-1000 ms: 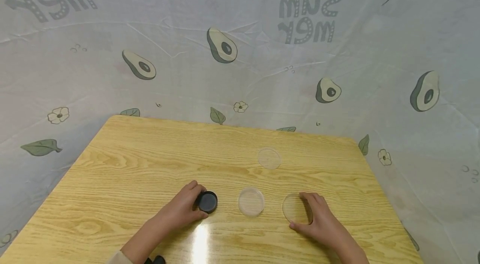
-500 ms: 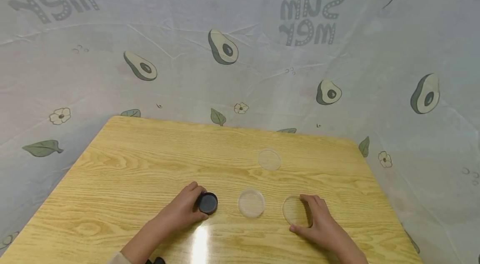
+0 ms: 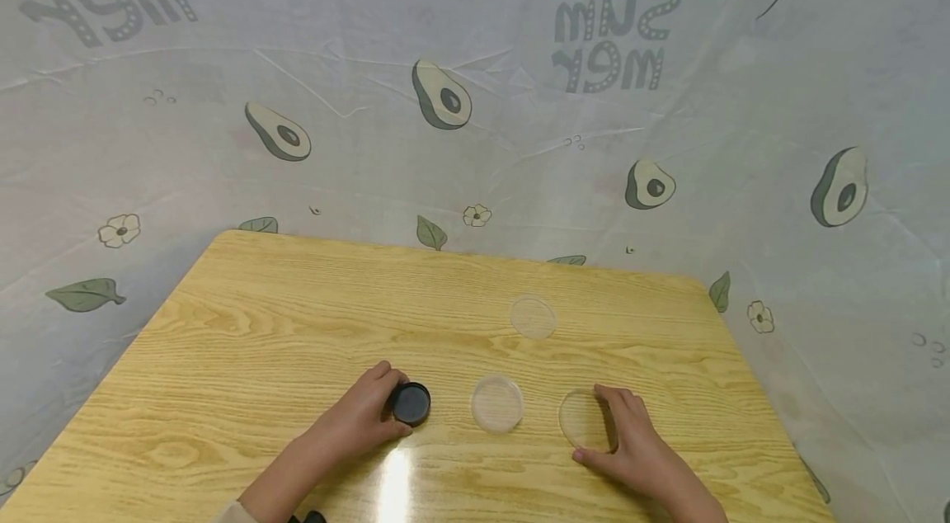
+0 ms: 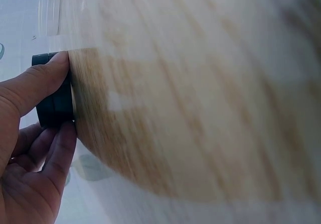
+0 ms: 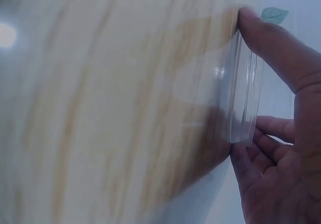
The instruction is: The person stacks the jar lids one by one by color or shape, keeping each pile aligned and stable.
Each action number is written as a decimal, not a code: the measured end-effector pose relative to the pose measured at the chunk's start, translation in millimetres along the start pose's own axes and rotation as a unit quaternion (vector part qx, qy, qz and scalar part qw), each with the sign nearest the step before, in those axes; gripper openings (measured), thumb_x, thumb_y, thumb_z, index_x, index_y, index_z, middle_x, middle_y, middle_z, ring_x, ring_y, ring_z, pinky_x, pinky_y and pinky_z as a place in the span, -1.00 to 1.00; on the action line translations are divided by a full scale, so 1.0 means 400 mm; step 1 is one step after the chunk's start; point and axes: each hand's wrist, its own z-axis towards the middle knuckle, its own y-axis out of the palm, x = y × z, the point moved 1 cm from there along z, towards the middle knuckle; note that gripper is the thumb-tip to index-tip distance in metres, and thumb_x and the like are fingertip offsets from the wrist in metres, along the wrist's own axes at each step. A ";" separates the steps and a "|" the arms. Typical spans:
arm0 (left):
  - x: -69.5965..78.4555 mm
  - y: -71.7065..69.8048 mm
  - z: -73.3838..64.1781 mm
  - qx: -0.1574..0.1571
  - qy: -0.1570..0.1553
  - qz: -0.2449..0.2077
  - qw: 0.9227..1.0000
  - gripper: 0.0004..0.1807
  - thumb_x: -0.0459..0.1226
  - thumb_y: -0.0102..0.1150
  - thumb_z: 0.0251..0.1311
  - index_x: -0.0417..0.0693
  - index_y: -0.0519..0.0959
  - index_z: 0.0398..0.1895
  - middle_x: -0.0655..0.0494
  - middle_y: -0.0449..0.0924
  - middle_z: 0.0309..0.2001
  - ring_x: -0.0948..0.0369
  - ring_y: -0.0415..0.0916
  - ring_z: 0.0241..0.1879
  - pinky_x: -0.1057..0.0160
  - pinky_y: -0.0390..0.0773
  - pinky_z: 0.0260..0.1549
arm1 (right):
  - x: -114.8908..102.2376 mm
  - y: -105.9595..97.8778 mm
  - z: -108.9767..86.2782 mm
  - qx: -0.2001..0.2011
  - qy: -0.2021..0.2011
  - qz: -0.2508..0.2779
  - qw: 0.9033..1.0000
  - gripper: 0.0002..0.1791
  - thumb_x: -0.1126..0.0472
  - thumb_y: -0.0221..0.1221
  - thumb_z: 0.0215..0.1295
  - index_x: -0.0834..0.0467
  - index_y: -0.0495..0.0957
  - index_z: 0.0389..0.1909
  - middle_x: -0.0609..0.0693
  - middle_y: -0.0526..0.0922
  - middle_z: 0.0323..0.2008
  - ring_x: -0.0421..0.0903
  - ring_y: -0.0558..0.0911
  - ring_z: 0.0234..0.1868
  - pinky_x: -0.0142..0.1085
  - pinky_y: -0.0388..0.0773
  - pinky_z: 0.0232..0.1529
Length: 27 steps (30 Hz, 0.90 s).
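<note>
In the head view, my left hand [image 3: 371,406] grips a short black round container [image 3: 411,404] with a raised rim on the wooden table. The left wrist view shows the thumb on one side of its black wall [image 4: 55,103] and the fingers on the other. To the right, my right hand [image 3: 631,440] holds a clear petri dish [image 3: 575,417] across its width between thumb and fingers. Its clear side wall [image 5: 245,88] shows in the right wrist view. Between the hands, a second clear round dish [image 3: 497,404] lies on the table.
Farther back on the wooden table [image 3: 297,300] lies a thin clear disc [image 3: 533,317]. A small black object [image 3: 315,516] shows at the bottom edge by the left forearm. A pale curtain [image 3: 356,143] printed with avocados hangs behind the table and along its sides.
</note>
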 end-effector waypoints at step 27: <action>-0.004 0.001 0.002 0.002 0.000 0.004 1.000 -0.45 -0.21 0.63 0.05 -0.13 0.59 0.08 0.17 0.47 -0.12 0.27 0.44 -0.11 0.18 0.59 -0.08 | 0.014 -0.023 0.009 -0.014 0.030 0.053 0.998 0.13 -0.25 0.45 0.21 0.36 0.18 0.53 0.35 0.34 0.43 0.37 0.35 0.43 0.39 0.44 0.28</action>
